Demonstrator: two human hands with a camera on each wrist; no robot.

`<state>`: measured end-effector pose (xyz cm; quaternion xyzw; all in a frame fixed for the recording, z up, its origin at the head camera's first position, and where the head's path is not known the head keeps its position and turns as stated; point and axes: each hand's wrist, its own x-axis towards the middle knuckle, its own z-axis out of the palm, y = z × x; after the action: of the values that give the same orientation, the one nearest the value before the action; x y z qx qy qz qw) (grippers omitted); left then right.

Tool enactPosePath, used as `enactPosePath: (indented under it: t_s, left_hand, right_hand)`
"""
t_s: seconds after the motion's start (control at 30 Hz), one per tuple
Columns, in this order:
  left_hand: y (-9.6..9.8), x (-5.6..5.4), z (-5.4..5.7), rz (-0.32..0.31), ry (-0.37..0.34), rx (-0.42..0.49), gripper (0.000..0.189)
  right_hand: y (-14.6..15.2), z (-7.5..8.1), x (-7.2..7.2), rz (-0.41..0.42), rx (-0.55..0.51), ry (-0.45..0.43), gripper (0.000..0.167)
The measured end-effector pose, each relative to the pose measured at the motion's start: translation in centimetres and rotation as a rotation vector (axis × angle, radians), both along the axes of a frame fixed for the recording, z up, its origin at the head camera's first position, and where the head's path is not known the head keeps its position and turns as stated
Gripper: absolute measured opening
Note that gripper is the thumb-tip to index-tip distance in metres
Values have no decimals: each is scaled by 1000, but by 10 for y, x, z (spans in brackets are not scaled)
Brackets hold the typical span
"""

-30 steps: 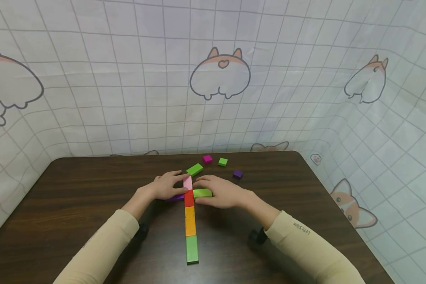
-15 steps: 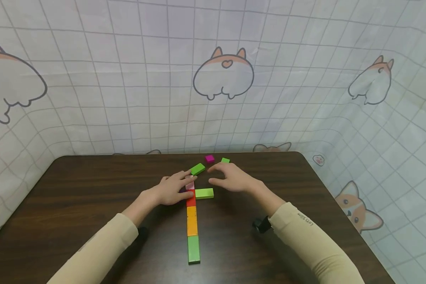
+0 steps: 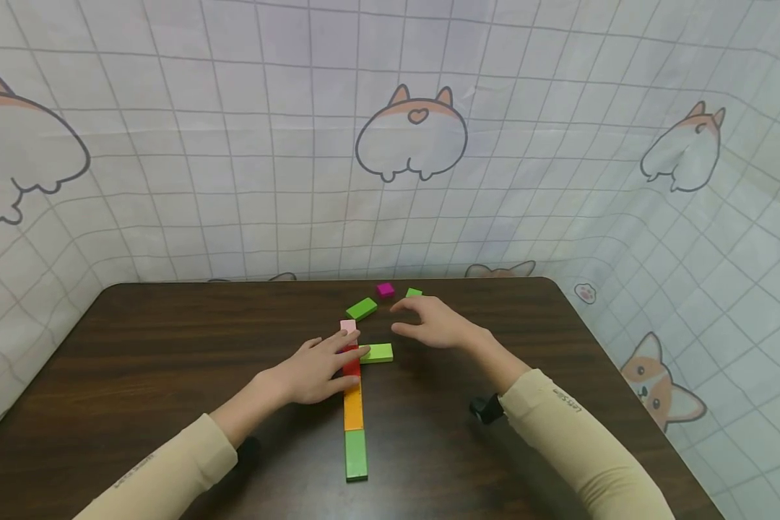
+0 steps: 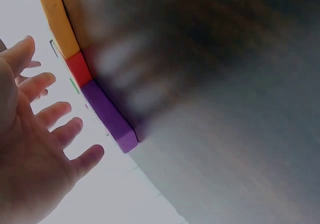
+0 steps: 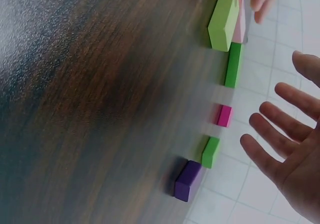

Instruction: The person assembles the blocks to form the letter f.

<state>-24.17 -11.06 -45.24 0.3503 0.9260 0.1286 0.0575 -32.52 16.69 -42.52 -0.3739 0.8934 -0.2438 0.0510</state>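
A straight line of blocks runs away from me: green (image 3: 356, 455), orange (image 3: 354, 412), red (image 3: 353, 367) and pink (image 3: 348, 326). A lime green block (image 3: 378, 353) juts right from the red one. In the left wrist view a purple block (image 4: 110, 116) extends from the red block, mostly hidden in the head view. My left hand (image 3: 317, 367) is over the line, fingers spread, holding nothing. My right hand (image 3: 437, 323), also holding nothing, hovers right of the line with loosely bent fingers, near a loose green block (image 3: 362, 309).
Toward the table's far edge lie a magenta cube (image 3: 386, 289) and a small green block (image 3: 414, 292). A dark purple block (image 5: 189, 180) shows in the right wrist view, hidden in the head view. A patterned cloth (image 3: 234, 144) hangs behind the dark wooden table (image 3: 169, 347).
My right hand has lifted from the lime green block and moved away to the right. My left hand has shifted nearer to me, uncovering the pink block.
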Motion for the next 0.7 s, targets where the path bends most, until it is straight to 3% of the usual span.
enactPosePath:
  t_s: [0.33,0.7]
  left_hand:
    - [3,4,-7,15,-10,-50,61]
    - [4,5,-9,20,5,-75,62]
  right_hand:
    - [9,-1,-7,-63,-3,27,42]
    - [20,-7,-31,-168,-62,36,38]
